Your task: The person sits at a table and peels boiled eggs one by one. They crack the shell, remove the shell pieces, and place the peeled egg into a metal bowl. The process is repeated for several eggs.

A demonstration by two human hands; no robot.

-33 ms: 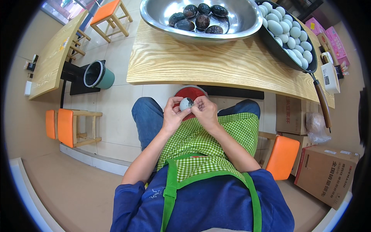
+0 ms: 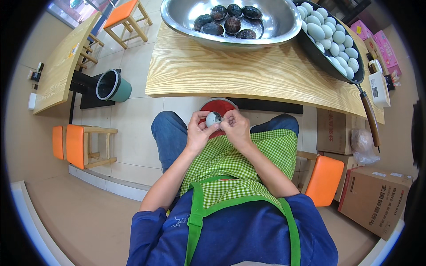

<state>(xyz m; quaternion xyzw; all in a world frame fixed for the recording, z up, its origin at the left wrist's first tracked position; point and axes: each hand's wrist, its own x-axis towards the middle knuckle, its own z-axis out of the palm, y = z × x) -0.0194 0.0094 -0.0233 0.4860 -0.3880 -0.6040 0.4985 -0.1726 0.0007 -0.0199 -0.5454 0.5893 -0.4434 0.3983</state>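
Over my lap, my left hand [image 2: 197, 131] holds a preserved egg [image 2: 210, 119] with a pale bluish shell. A dark patch shows on its right side, where shell is off. My right hand [image 2: 237, 128] has its fingers and thumb pinched at the edge of that patch, on the shell. Just beneath the egg is a red basin [image 2: 218, 105], mostly hidden by my hands. On the table ahead, a steel bowl [image 2: 266, 42] contains several dark peeled eggs [image 2: 232, 25]. To its right, a black frying pan [image 2: 310, 51] is heaped with unpeeled pale eggs [image 2: 316, 32].
The wooden table [image 2: 195, 73] spans the front, and the pan's handle [image 2: 368, 115] juts past its right side. A green bin [image 2: 120, 91] stands left. Orange chairs [image 2: 76, 146] are on both sides; cardboard boxes [image 2: 372, 199] sit at right.
The dark patch on the egg looks slightly larger, and my right fingertips have shifted a little along it. Everything else stays put.
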